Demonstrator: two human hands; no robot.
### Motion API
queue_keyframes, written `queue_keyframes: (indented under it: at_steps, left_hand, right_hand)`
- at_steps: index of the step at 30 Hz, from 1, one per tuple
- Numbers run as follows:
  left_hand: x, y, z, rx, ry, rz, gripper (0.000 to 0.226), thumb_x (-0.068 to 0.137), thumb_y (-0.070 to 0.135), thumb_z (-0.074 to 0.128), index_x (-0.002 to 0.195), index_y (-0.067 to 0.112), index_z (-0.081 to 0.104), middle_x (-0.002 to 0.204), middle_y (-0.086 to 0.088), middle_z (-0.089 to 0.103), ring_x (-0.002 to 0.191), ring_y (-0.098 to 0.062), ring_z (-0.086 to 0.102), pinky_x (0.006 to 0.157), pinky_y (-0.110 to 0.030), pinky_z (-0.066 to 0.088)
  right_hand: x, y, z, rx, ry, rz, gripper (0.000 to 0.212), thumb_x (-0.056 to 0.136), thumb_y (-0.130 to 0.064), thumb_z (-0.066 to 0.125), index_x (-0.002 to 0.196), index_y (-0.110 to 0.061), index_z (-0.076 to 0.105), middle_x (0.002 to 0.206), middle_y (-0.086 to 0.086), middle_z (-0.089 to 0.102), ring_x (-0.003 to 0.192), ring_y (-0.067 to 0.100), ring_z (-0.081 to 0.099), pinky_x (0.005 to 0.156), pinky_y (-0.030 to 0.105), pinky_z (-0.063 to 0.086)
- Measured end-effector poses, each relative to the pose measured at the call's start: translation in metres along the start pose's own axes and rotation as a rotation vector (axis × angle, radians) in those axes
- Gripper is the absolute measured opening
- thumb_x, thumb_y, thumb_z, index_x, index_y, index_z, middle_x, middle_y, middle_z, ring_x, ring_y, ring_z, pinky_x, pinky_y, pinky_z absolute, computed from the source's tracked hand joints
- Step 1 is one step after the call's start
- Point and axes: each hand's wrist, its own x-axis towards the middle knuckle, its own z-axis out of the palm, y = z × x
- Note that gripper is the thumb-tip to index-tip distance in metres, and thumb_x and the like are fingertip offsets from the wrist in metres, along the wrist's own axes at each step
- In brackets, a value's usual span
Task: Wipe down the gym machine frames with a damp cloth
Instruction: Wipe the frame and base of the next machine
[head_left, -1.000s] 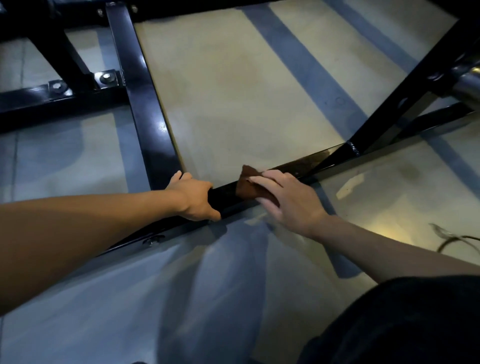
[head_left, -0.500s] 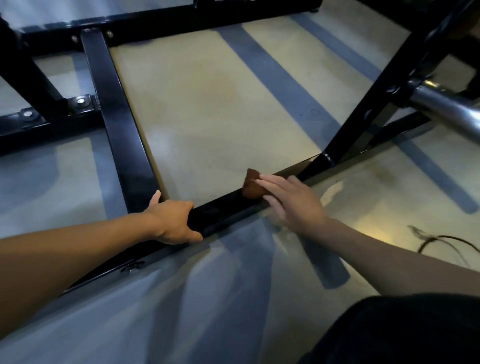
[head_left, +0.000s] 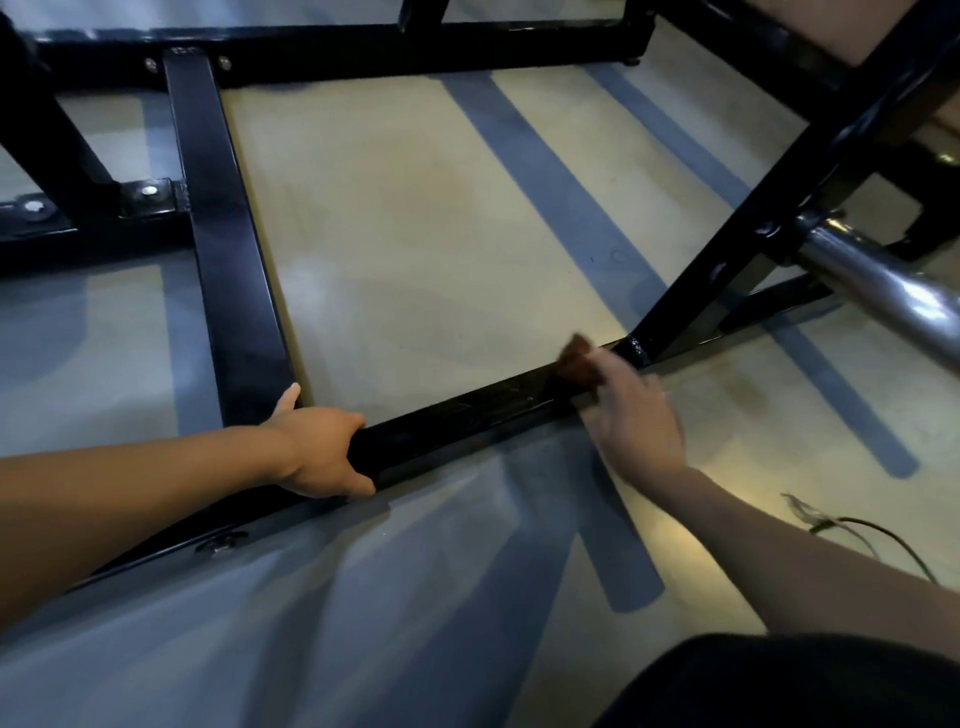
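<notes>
Right hand (head_left: 636, 415) fingers pressing brown cloth (head_left: 576, 364) onto floor rail (head_left: 467, 415), running toward upright joint (head_left: 636, 353); left hand (head_left: 322, 452) gripping rail

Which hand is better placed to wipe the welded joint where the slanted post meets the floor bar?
Right. The right hand presses the brown cloth on the floor bar right beside the joint. The left hand grips the bar farther away, without a cloth.
</notes>
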Motion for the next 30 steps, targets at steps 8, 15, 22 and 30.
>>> queue_keyframes:
  at_steps: [8, 15, 22, 30]
  left_hand:
    - [-0.002, 0.001, -0.001, -0.022, 0.011, 0.005, 0.072, 0.082, 0.075, 0.060, 0.134, 0.026, 0.052, 0.114, 0.010, 0.066, 0.121, -0.017, 0.059, 0.124, -0.058, -0.012]
    - [-0.006, -0.003, 0.000, -0.017, 0.023, 0.037, 0.076, 0.083, 0.078, 0.057, 0.136, 0.025, 0.051, 0.117, 0.008, 0.066, 0.124, -0.018, 0.058, 0.124, -0.058, -0.012]
    - [-0.004, 0.000, 0.000, -0.017, 0.027, 0.043, 0.059, 0.083, 0.075, 0.060, 0.116, 0.026, 0.055, 0.096, 0.012, 0.064, 0.114, -0.018, 0.061, 0.122, -0.060, -0.013]
    - [-0.005, -0.003, 0.002, -0.023, 0.024, 0.058, 0.071, 0.078, 0.078, 0.063, 0.122, 0.023, 0.053, 0.104, 0.009, 0.063, 0.121, -0.021, 0.058, 0.123, -0.058, -0.010]
  right_hand:
    - [-0.018, -0.060, 0.017, 0.107, -0.021, -0.059, 0.049, 0.104, -0.016, 0.049, 0.152, -0.026, 0.046, 0.139, 0.005, 0.060, 0.088, 0.030, 0.049, 0.086, 0.040, 0.048]
    - [0.018, -0.003, -0.003, 0.110, 0.088, 0.296, 0.042, 0.108, -0.016, 0.043, 0.148, -0.024, 0.050, 0.138, 0.009, 0.065, 0.119, 0.040, 0.059, 0.099, 0.039, 0.042]
    - [-0.021, -0.101, 0.034, -0.083, -0.121, -0.272, 0.048, 0.106, -0.025, 0.036, 0.152, -0.020, 0.049, 0.158, -0.004, 0.048, 0.111, 0.032, 0.060, 0.092, 0.043, 0.048]
    - [0.020, -0.025, -0.010, -0.101, 0.021, 0.090, 0.044, 0.105, -0.025, 0.050, 0.149, -0.025, 0.051, 0.129, 0.011, 0.068, 0.097, 0.041, 0.056, 0.084, 0.047, 0.052]
